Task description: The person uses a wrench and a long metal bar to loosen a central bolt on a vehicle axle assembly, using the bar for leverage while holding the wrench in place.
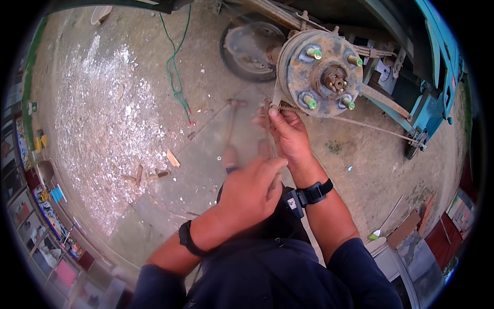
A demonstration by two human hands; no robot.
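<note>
My left hand (252, 188) is closed around the lower end of a long, narrow, rusty tool (268, 121). The tool reaches up past my right fingers, and motion blur hides its exact kind. Beside the lower left of a rusty brake drum (296, 85), my right hand (292, 131) is closed, thumb on top. It pinches at the end of a ridged rod-like part (294, 109) under the drum; the fingers hide the grip itself. Several studs with green ends (310, 102) stick out of the drum around a greasy hub (334, 80).
A hammer (232, 121) lies on the ground left of my hands. Farther left are a green cord (172, 67), wood scraps (173, 158) and scattered white flakes (103, 92). Behind the drum stands a wheel (252, 49). A blue vehicle frame (429, 136) rises at right.
</note>
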